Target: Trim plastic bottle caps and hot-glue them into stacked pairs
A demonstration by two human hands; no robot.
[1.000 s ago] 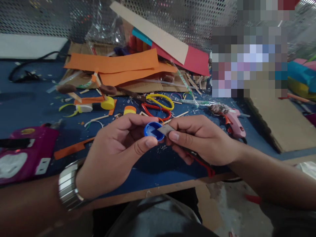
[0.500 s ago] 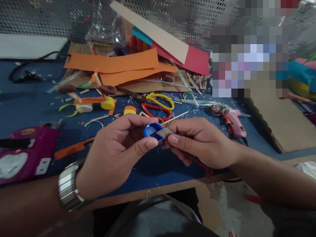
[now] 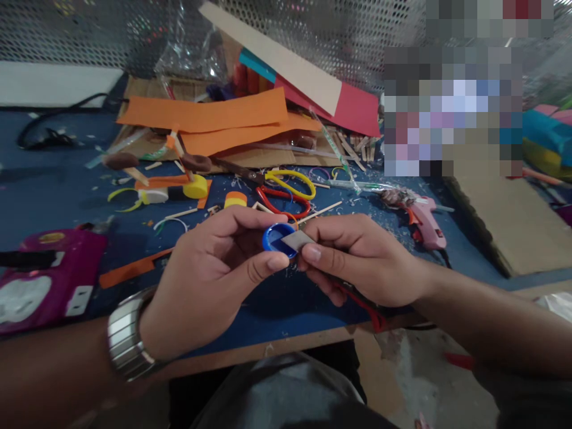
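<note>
The blue cap (image 3: 273, 237) is pinched in the left hand (image 3: 201, 268), up over the table (image 3: 277, 301); the right hand (image 3: 366, 259) is closed around a cutter (image 3: 376, 319) (slanted grey blade (image 3: 298, 240), from where I'm standing), its tip at the cap's open mouth.

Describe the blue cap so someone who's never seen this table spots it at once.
Above the near side of the blue table, the left hand pinches the blue cap, its open side showing. The grey blade in the right hand crosses the cap's rim. Unlike the red-and-yellow-handled scissors just beyond, it is round, hollow and blue.
</note>
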